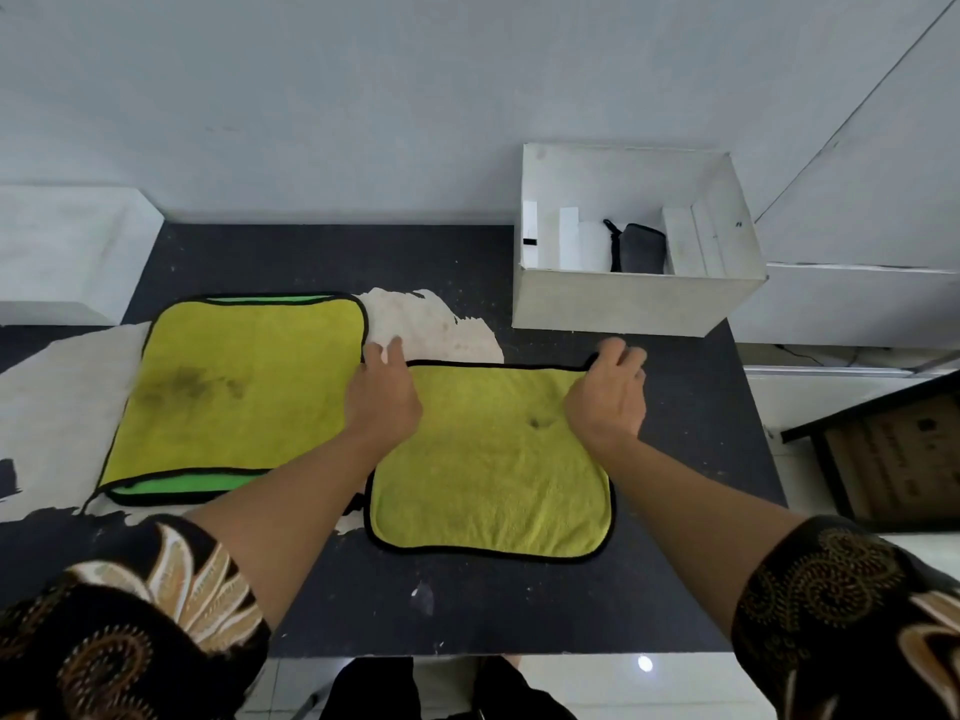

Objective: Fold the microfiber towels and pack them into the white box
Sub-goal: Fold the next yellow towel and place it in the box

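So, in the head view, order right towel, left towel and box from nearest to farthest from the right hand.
1. right towel: the right hand pinches its far corner
2. box: just behind
3. left towel: far left

2 towels (239,387) on table (691,511), box (623,301) behind right.

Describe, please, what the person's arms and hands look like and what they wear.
The left hand and right hand are bare, without gloves, and the forearms are uncovered. The left sleeve and right sleeve are short, of black fabric printed with gold-brown swirls and cream leaf shapes.
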Tool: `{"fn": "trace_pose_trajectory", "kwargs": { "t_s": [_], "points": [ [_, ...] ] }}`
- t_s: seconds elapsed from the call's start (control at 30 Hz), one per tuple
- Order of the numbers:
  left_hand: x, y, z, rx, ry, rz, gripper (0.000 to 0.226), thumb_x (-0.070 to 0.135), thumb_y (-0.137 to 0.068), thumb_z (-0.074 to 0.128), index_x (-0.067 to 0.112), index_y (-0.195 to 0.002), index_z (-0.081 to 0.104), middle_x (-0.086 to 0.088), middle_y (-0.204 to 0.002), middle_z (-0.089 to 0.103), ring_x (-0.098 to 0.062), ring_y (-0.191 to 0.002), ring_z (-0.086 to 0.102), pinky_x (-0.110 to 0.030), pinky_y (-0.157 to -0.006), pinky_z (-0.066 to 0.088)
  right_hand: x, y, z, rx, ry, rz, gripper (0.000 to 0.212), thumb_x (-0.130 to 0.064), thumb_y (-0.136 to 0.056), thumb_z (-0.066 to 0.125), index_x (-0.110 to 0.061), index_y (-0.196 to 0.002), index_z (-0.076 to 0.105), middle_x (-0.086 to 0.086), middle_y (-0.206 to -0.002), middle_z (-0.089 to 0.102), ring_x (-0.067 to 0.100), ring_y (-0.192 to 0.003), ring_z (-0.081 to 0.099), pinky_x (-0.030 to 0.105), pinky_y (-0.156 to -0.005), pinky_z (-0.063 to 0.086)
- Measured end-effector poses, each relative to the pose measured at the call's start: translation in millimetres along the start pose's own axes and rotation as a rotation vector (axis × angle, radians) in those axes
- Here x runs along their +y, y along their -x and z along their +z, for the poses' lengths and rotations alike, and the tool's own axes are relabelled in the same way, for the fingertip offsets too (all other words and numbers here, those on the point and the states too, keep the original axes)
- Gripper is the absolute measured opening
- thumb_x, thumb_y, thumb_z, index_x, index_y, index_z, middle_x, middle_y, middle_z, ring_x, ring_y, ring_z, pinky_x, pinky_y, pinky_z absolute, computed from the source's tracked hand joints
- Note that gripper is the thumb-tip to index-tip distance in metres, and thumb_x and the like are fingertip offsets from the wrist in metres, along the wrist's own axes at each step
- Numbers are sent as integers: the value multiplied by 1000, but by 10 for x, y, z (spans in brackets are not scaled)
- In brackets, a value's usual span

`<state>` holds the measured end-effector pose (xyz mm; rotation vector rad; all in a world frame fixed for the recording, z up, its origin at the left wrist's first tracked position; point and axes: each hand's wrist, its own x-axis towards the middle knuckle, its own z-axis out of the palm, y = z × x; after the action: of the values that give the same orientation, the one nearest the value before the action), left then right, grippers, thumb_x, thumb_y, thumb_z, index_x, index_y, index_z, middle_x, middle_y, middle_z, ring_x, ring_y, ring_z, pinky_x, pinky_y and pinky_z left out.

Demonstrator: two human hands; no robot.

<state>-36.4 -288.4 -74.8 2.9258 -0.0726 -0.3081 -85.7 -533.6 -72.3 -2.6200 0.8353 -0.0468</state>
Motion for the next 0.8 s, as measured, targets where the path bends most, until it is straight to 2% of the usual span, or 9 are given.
{"fn": "trace_pose_trajectory", "kwargs": {
  "t_s": [0.1,0.17,0.3,0.4,0.47,0.57,0.63,0.73,0.8],
  "points": [
    [-16,-183,-3,-83,69,-78,50,16,-93,56,7,-140,39,-16,-137,41,-31,-101,59,-36,-73,46,-16,41,78,-216,192,-170,47,-21,-88,63,-15,-130,42,15,-132,36,34,-118,40,41,-86,47],
    [-39,-262,3,-134,54,-56,36,20,-95,55,7,-128,50,-15,-128,48,-30,-103,58,-37,-78,48,-17,58,119,-321,312,-242,57,-36,-89,63,-18,-137,39,15,-140,33,35,-126,35,48,-102,40],
    [-111,-312,-5,-132,7,-131,16,13,-93,55,5,-107,56,-14,-108,61,-24,-85,57,-34,-66,45,13,65,191,-401,307,-271,66,-45,-95,51,-19,-149,25,12,-162,8,35,-147,10,56,-115,20],
    [-114,-301,-50,-103,43,-203,24,12,-91,56,4,-114,53,-16,-114,57,-28,-90,58,-35,-68,46,95,48,197,-479,281,-294,76,-52,-97,45,-22,-155,7,8,-164,-12,30,-150,-10,61,-117,7],
    [-101,-218,-78,-35,80,-196,38,11,-89,58,5,-124,47,-16,-123,48,-31,-97,57,-38,-72,48,167,108,164,-425,230,-283,80,-55,-96,44,-22,-156,2,8,-163,-14,28,-150,-12,59,-118,5],
    [-113,111,-34,106,19,-21,43,12,-87,60,8,-128,46,-16,-128,44,-31,-103,51,-40,-80,48,314,374,158,-290,201,-282,76,-53,-97,41,-21,-156,4,9,-164,-10,27,-151,-8,58,-120,8],
    [-152,447,106,150,-91,171,51,16,-86,61,11,-134,45,-16,-141,40,-32,-116,47,-43,-90,46,441,615,217,-310,253,-312,74,-56,-97,34,-24,-156,2,8,-163,-13,28,-150,-12,59,-118,6],
    [-249,897,364,27,-180,390,65,33,-91,56,20,-150,32,-14,-162,15,-33,-144,26,-49,-112,31,608,811,299,-373,321,-312,73,-64,-96,18,-28,-156,-5,5,-162,-21,27,-148,-22,63,-116,-1],
    [-356,1045,495,-100,-213,407,66,47,-99,38,25,-157,14,-10,-164,-6,-28,-151,5,-46,-119,13,675,819,297,-369,364,-327,76,-69,-93,10,-29,-155,-9,5,-161,-23,27,-147,-24,64,-115,-5]
  ]
}}
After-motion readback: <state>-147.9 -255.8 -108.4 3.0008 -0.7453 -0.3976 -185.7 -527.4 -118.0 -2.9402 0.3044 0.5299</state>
